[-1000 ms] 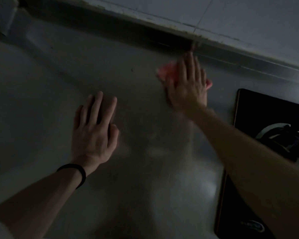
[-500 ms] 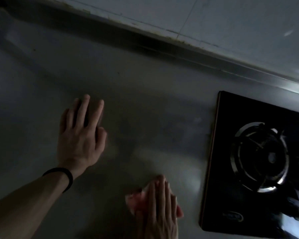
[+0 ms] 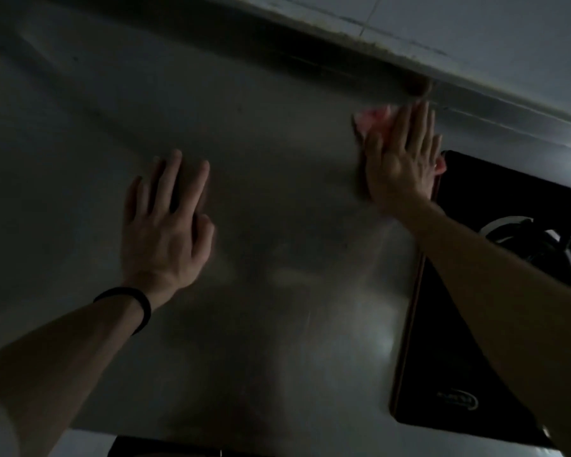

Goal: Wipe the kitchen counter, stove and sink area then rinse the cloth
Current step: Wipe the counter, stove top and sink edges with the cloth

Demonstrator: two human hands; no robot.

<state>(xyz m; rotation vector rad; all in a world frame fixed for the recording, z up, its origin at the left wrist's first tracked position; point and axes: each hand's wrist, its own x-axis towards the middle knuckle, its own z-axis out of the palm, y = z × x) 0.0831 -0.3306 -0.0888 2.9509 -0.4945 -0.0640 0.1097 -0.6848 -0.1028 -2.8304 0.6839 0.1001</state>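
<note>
Pink cloth [image 3: 374,122] sits right at the back of the steel counter [image 3: 277,153], pinned flat under the right hand [image 3: 402,163]. That hand is spread wide with straight fingers, palm down, pressing the fabric onto the metal rather than gripping it. A crumpled edge of pink shows past the fingertips on the far left side, and a small sliver peeks out by the little finger. The fingertips reach almost to the raised back ledge [image 3: 508,110], where the counter meets the tiled wall [image 3: 475,28]. The light is dim and the hand is slightly blurred.

Just beside the right hand is the black glass stove [image 3: 468,324], its far left corner touching or nearly touching the cloth's edge; the picture does not show which. A burner ring [image 3: 528,239] shows on the stove, partly hidden behind the right forearm, and a logo [image 3: 458,401] sits near the stove's front corner.

Over on the other side, the left hand [image 3: 167,225] lies flat on bare counter, well apart from the cloth, with relaxed, slightly parted fingers holding nothing. A black wristband [image 3: 129,308] circles that wrist. A soft sheen shows on the steel between the two arms.
</note>
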